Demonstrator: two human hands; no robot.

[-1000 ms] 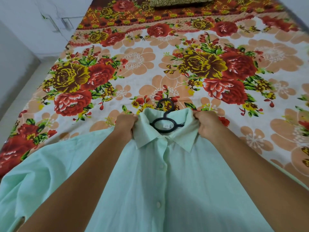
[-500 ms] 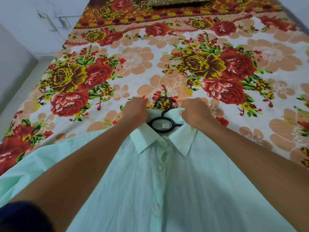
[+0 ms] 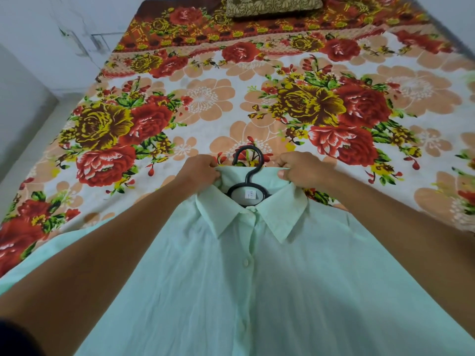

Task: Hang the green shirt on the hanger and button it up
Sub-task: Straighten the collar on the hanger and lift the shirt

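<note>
While a pale green shirt (image 3: pixel 257 291) lies front-up on a bed covered by a floral bedsheet (image 3: pixel 210 104), a person's left hand (image 3: pixel 199 170) and right hand (image 3: pixel 299 170) each pinch the back of its collar (image 3: pixel 280 217) on either side of a black hanger (image 3: pixel 248 183). The hanger's hook pokes out past the neckline and its round neck shows inside the collar. The placket appears buttoned down the front, and a patterned pillow (image 3: pixel 272 5) rests at the bed's far end.
</note>
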